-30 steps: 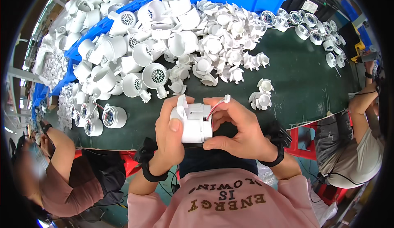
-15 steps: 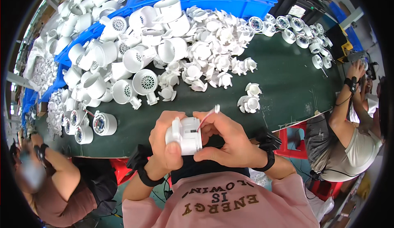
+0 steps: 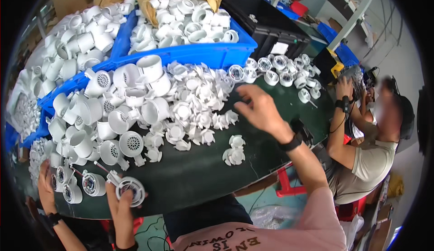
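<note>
At the lower left of the bench, my left hand (image 3: 119,210) is closed on a white round fan housing (image 3: 137,184). Its ring-shaped end faces up and my thumb lies across the opening; a thin wire sticks out on the left. My right hand (image 3: 263,110) is stretched out over the bench with fingers apart, holding nothing. It hovers to the right of a heap of white fan impellers (image 3: 192,95) and below a group of round white housings with dark insides (image 3: 285,72). Two loose impellers (image 3: 234,150) lie nearer to me.
White cup-shaped shells with grilles (image 3: 118,117) are piled at left. Behind stand blue bins (image 3: 190,56) of white parts and a black case (image 3: 266,27). Several finished-looking housings (image 3: 94,184) sit beside my left hand. A co-worker's hand (image 3: 45,185) is near them; another person (image 3: 370,147) works at right.
My hands have parted. The left has carried the housing down and left, turning its ring end up; the right has let go and reached forward. The view has shifted to the right.
</note>
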Demonstrator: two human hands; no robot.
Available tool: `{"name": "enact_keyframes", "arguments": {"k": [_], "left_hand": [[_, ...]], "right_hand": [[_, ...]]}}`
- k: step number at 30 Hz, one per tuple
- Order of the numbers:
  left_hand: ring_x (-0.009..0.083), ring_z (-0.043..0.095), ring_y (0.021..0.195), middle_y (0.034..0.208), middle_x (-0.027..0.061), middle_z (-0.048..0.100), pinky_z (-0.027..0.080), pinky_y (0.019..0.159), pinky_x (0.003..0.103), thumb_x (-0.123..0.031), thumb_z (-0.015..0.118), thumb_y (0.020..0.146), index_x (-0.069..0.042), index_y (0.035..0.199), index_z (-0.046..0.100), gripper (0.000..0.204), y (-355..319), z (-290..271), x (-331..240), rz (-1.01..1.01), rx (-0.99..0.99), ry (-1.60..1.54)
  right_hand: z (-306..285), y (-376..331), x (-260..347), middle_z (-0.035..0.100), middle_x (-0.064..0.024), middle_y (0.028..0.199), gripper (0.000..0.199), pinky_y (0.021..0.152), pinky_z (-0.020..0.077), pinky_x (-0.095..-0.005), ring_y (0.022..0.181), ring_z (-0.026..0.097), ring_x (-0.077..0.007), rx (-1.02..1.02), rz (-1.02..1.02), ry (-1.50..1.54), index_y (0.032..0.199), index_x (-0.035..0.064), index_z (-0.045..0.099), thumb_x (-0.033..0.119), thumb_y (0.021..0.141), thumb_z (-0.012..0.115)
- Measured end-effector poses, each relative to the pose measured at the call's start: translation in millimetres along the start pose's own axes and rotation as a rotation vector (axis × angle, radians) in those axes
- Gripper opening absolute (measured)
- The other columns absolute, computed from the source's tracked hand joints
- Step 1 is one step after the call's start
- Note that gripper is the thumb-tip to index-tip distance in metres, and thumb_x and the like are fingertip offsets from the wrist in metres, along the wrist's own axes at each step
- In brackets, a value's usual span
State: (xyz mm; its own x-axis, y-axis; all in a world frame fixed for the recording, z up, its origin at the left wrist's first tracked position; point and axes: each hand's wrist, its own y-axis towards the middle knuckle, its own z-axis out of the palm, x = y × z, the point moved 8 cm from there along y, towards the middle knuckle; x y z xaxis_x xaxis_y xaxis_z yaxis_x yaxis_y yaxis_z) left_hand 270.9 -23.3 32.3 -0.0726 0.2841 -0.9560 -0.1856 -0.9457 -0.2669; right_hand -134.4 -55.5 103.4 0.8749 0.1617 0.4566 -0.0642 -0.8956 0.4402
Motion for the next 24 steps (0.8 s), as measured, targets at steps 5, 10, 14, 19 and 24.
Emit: {"name": "enact_keyframes", "arguments": {"k": [5, 10, 14, 19, 24], "left_hand": [[0.0054, 0.049, 0.079, 0.089, -0.0019, 0.054, 0.04, 0.066, 0.019, -0.012, 0.055, 0.091, 0.0, 0.121, 0.051, 0.033, 6, -31, -8, 0.157, -0.05, 0.323], [0.0113, 0.052, 0.079, 0.088, 0.0036, 0.056, 0.042, 0.07, 0.025, -0.011, 0.061, 0.089, 0.003, 0.108, 0.059, 0.024, 1, -61, -15, 0.411, -0.237, 0.524], [0.0221, 0.057, 0.079, 0.091, 0.0124, 0.059, 0.044, 0.072, 0.03, -0.012, 0.061, 0.088, 0.003, 0.103, 0.06, 0.021, -7, -68, -33, 0.553, -0.384, 0.756], [0.0229, 0.057, 0.085, 0.097, 0.0132, 0.059, 0.045, 0.075, 0.033, -0.012, 0.06, 0.089, 0.003, 0.106, 0.058, 0.022, 10, -71, -24, 0.526, -0.417, 0.81], [0.0276, 0.048, 0.104, 0.119, 0.0166, 0.051, 0.038, 0.084, 0.035, -0.002, 0.054, 0.088, 0.005, 0.121, 0.047, 0.035, -35, -46, -50, 0.768, -0.567, 0.828]], "right_hand": [[10, 38, -145, 0.053, -0.0272, 0.113, 0.065, 0.089, 0.0447, -0.0475, 0.104, 0.052, -0.0454, 0.074, 0.003, -0.427, 0.131, -0.0023, 0.042, 0.017, 0.075, 0.07], [39, 64, -145, 0.05, -0.0301, 0.109, 0.056, 0.082, 0.0494, -0.0494, 0.094, 0.056, -0.0466, 0.214, 0.073, -0.474, 0.121, 0.0011, 0.049, 0.017, 0.072, 0.071], [31, 51, -134, 0.048, -0.0307, 0.11, 0.06, 0.081, 0.0498, -0.0496, 0.093, 0.056, -0.0466, 0.227, 0.05, -0.449, 0.121, -0.0004, 0.045, 0.017, 0.071, 0.072], [22, 12, -118, 0.053, -0.0286, 0.103, 0.062, 0.077, 0.0502, -0.0496, 0.09, 0.058, -0.0441, 0.278, 0.091, -0.557, 0.129, 0.0076, 0.044, 0.02, 0.074, 0.071], [-7, -14, -70, 0.055, -0.0185, 0.096, 0.046, 0.077, 0.0477, -0.0401, 0.089, 0.057, -0.0363, 0.203, 0.043, -0.237, 0.108, 0.0081, 0.056, 0.017, 0.069, 0.078]]}}
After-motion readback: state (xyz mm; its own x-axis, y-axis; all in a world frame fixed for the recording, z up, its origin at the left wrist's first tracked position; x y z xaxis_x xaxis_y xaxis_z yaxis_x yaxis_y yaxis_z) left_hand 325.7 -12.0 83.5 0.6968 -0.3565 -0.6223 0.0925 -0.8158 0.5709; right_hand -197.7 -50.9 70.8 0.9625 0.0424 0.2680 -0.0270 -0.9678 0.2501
